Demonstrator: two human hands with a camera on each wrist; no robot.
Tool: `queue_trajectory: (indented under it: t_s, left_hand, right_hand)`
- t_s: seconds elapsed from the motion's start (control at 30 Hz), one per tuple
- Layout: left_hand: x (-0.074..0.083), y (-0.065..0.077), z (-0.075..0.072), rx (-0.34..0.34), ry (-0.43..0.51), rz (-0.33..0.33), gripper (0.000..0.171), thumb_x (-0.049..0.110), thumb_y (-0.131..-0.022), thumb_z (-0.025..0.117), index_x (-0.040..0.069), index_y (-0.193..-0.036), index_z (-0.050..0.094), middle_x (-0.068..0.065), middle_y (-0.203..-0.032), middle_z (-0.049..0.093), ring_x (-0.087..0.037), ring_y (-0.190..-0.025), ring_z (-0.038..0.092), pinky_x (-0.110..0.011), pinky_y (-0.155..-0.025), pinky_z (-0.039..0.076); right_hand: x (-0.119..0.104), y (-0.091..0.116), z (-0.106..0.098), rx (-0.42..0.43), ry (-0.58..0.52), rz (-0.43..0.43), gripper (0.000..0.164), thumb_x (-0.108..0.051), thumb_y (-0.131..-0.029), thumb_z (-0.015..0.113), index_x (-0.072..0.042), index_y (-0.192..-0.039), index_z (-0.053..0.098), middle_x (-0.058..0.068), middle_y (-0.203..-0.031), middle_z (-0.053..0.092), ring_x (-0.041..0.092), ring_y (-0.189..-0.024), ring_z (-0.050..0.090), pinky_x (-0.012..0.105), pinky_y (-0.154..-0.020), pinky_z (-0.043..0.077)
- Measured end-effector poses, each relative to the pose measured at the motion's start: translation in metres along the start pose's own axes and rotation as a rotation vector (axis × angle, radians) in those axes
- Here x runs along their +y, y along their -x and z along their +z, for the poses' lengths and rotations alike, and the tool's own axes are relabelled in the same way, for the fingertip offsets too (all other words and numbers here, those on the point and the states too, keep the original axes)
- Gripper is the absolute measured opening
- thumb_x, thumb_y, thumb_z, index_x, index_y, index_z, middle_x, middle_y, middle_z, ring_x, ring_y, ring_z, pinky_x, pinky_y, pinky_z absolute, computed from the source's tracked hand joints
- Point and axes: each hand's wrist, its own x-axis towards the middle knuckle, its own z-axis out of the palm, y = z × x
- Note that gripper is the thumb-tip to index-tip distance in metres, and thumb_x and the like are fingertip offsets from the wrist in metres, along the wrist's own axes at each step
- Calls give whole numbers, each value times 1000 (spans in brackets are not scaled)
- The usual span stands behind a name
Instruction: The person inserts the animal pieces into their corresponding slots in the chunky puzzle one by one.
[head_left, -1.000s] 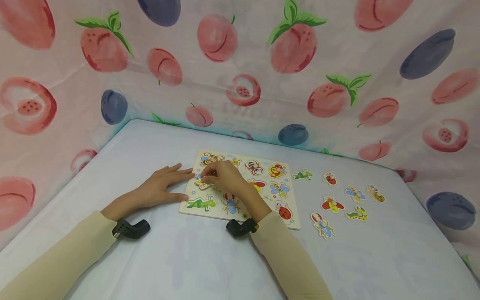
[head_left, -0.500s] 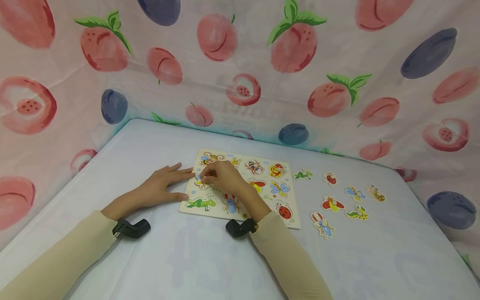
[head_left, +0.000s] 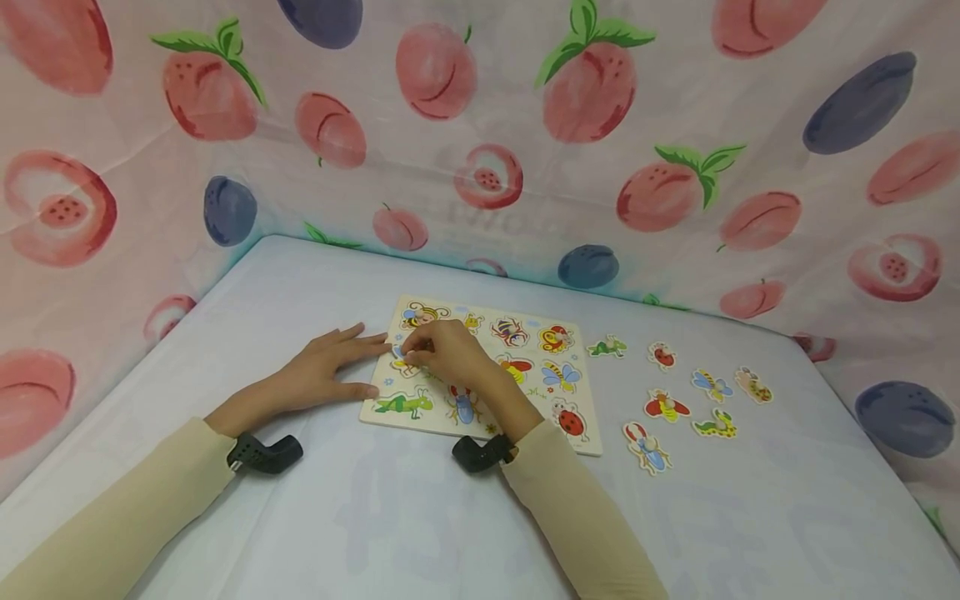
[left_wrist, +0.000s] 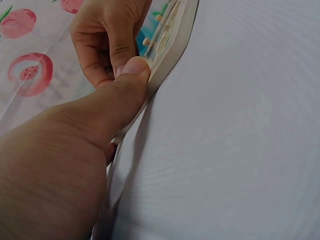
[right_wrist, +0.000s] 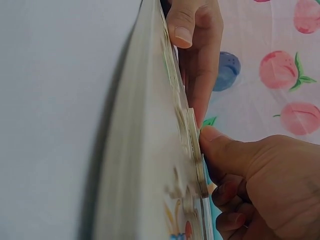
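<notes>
A wooden insect puzzle board [head_left: 420, 427] lies flat on the table. At its left side my right hand [head_left: 453, 354] pinches a small wooden puzzle piece [head_left: 405, 367] between thumb and fingers, and most of the piece is hidden by them. In the right wrist view this puzzle piece [right_wrist: 196, 152] shows edge-on at the board's face, with the thumb tip against it. My left hand [head_left: 322, 371] is spread beside the board, its thumb and fingertips at the left edge. The left wrist view shows the left thumb [left_wrist: 132, 70] on the board's rim.
Several loose puzzle pieces lie right of the board, among them a grasshopper [head_left: 607, 347], a ladybug [head_left: 662, 355], a red-winged insect [head_left: 666, 406], a caterpillar [head_left: 716, 424] and a stag beetle [head_left: 647, 448]. A fruit-printed cloth [head_left: 525, 225] rises behind the white table.
The puzzle piece has shifted slightly under my right fingers and shows less of its lower edge. Both hands stay in nearly the same place.
</notes>
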Motion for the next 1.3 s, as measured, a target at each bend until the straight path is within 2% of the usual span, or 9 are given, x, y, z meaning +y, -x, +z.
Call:
queue_trajectory:
  t_s: [0.63,0.87,1.3]
  left_hand:
    - [1,0,1,-3,1,-25,73,53,-83,68,19,-144,46,1,-150,38,-33,-143,14,-61,-109,10]
    - [0,1,1,6,-9,-51,80,52,-82,70,15,-147,41,-15,-151,33,-45,-139,17,-65,-107,12]
    - [-1,0,2,11,-28,-3,79,51,-83,69,12,-146,42,-5,-150,38,-37,-141,18,-62,-109,11]
  right_hand:
    - [-1,0,2,7,-22,-7,9,-22,-90,69,-18,-96,74,-11,-82,64,8,-69,50,21,-62,41]
    - [0,1,2,11,-40,-7,9,-21,-90,69,-18,-96,74,-11,-82,63,8,-69,51,21,-62,41]
    - [3,0,5,34,-70,-34,9,-20,-90,69,-16,-96,73,-11,-81,64,7,-69,51,20,-62,41]
